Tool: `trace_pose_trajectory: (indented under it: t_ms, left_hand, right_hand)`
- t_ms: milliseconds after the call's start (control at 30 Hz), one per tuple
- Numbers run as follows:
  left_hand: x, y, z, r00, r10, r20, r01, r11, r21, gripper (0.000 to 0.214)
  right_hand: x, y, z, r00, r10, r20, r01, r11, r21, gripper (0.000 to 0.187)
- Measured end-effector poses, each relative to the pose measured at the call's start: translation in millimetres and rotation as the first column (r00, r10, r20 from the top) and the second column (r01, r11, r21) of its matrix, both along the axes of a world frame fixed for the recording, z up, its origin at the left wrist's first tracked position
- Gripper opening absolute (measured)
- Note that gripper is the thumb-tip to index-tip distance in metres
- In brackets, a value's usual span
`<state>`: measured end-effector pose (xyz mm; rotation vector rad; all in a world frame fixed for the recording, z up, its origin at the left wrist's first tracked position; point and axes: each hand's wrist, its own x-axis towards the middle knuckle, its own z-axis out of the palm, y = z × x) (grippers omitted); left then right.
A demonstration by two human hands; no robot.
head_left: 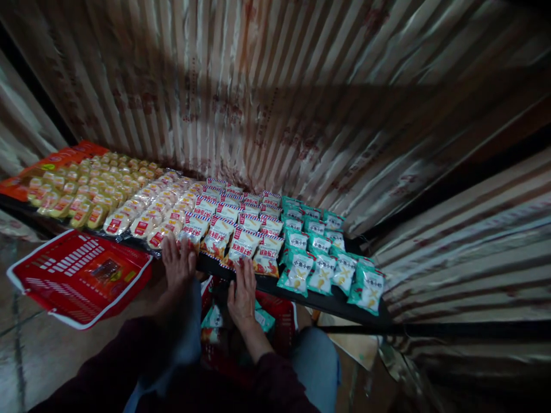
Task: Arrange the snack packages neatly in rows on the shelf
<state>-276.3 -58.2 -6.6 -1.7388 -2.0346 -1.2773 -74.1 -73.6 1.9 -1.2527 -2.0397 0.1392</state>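
My left hand (177,265) is open, its stretched fingers at the front edge of the shelf by a white snack bag with red lettering (192,229). To its right, my right hand (242,295) is also open, with its fingertips against the lower part of another such snack bag (241,246). These white bags with striped tops stand in several rows. Right of them are rows of green snack bags (298,269). On the left lie round pale wrapped snacks (142,225) and yellow wrapped snacks (81,212).
The black shelf (344,305) runs across in front of a striped, wrinkled curtain (241,86). An orange package (55,158) lies at its far left end. A red basket (81,275) holding a packet stands at left. Another red basket (282,312) with green bags is between my knees.
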Motion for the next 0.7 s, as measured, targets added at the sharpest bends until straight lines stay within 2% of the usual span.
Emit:
trace_pose_trajectory:
  t_ms: [133,167,233,400,700]
  left_hand:
    - [60.7,-17.6,-2.3,0.972,-0.226,-0.057,0.224,0.974,-0.041,0.056]
    - [71.9,-20.7,-4.8,0.954,-0.297,-0.051,0.294,0.954,-0.058,0.057]
    - [86.9,-23.9,-10.9,0.932,-0.36,-0.026,0.358,0.931,-0.075,0.059]
    - [91.2,-17.7,-23.4,0.921,-0.389,-0.031,0.383,0.916,-0.121,0.057]
    - [88.2,-13.3,-31.1,0.916,-0.401,-0.025,0.395,0.909,-0.134,0.052]
  right_hand:
    - [-0.1,0.4,-2.2,0.998,-0.068,-0.02,0.068,0.998,-0.012,0.054]
    - [0.1,0.6,-3.4,0.997,-0.074,-0.026,0.073,0.997,-0.018,0.053]
    - [1.3,1.8,-6.1,0.996,-0.078,-0.038,0.077,0.996,-0.035,0.052]
    - [5.3,7.4,-8.5,0.994,-0.08,-0.073,0.073,0.993,-0.09,0.053]
    - [5.0,14.7,-0.6,0.998,-0.025,-0.05,0.019,0.992,-0.127,0.054]
